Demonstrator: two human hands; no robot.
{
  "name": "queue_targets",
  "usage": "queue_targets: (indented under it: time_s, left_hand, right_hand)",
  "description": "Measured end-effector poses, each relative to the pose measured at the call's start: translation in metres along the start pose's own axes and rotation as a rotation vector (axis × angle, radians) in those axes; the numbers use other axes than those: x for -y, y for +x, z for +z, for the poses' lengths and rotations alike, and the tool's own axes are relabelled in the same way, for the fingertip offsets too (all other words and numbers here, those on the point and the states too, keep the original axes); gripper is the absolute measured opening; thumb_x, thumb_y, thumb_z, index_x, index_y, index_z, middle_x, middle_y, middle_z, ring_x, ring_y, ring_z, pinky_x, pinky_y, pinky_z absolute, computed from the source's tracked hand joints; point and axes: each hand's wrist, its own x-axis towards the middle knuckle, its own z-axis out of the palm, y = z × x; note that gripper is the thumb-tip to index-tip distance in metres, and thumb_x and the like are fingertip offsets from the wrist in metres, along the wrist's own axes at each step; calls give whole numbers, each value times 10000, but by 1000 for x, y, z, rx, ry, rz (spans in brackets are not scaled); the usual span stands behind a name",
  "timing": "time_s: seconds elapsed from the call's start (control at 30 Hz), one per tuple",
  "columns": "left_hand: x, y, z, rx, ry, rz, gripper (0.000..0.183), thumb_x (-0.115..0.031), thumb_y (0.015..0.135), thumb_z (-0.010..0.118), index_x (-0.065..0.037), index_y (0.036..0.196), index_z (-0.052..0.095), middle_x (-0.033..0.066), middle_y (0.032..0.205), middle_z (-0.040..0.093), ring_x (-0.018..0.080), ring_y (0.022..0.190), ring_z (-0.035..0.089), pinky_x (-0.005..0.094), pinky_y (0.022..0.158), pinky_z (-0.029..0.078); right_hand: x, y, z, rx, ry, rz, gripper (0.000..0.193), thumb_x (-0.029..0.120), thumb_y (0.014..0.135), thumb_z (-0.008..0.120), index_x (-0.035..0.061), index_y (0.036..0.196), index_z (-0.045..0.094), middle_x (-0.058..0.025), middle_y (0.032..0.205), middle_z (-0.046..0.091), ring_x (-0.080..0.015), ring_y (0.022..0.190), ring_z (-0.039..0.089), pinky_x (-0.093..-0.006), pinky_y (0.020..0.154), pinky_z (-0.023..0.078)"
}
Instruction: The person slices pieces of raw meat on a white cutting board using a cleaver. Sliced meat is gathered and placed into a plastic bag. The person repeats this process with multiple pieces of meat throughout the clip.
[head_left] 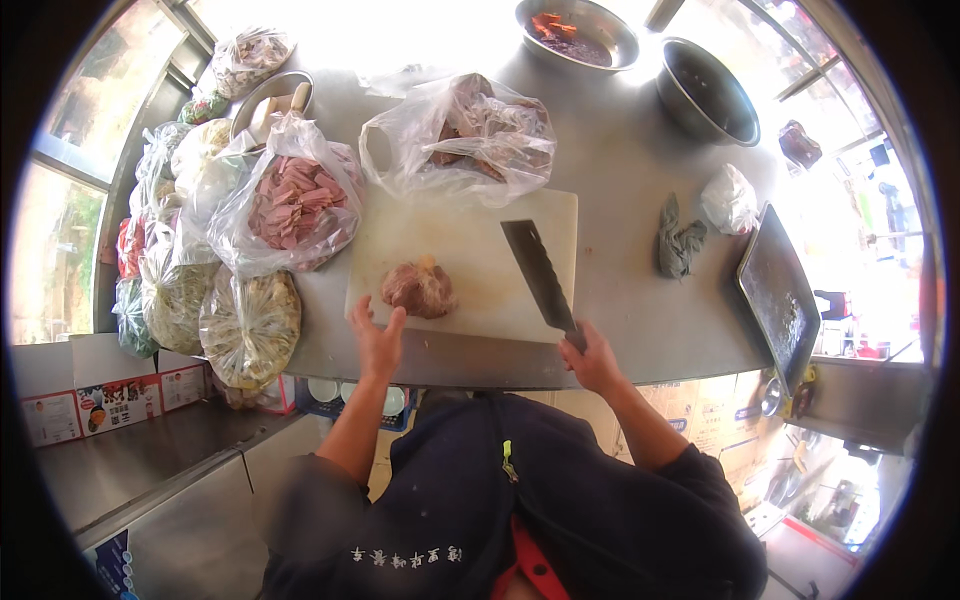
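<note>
A lump of brownish-pink meat (418, 290) lies on the left part of a white cutting board (480, 240). My left hand (378, 340) is just in front of it, thumb and fingers apart, holding nothing. With my right hand (594, 360) I grip the handle of a cleaver (540, 275). Its dark, broad blade slants up and left over the right side of the board, apart from the meat. Behind the board sits a clear plastic bag of meat pieces (490, 140). To its left, an open clear bag holds sliced pink meat (297, 200).
Several filled plastic bags (250, 325) crowd the table's left edge. Metal bowls (708, 92) stand at the back right, one with orange-red contents (580, 35). A grey crumpled bag (680, 237), a white bag (730, 200) and a dark tray (778, 295) are at the right.
</note>
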Motion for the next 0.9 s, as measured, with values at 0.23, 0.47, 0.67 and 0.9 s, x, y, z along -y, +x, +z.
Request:
queue_targets:
  time_s: [0.23,0.47,0.67,0.9]
  left_hand:
    - [-50,85,-23,570,378,803,689,-313,746,850,-94,1348,594,140,1382,579,376,1294,526,474,1094,436]
    - [-32,39,24,244,377,542,672,-443,760,818,-97,1300,614,132,1307,617,373,1219,550,484,1049,446]
    - [-16,40,26,152,365,596,588,-428,810,765,-60,1243,617,134,1254,618,362,1157,549,474,1029,403]
    - [-2,47,37,134,131,681,554,-357,758,802,-47,1180,621,173,1176,598,401,1109,547,515,990,432]
  right_hand:
    - [31,-2,29,69,-456,-57,247,205,936,675,18,1051,563,-207,803,655,-415,758,652,-466,681,519]
    - [104,30,77,77,-647,-137,271,186,982,552,57,1205,467,-223,946,682,-483,857,638,-583,732,476]
    - [131,50,110,87,-691,-139,225,156,983,503,46,1172,453,-213,947,691,-467,883,649,-565,743,486]
    - [136,71,143,227,-839,6,340,19,870,535,-5,1189,422,-235,936,696,-470,911,665,-554,770,519]
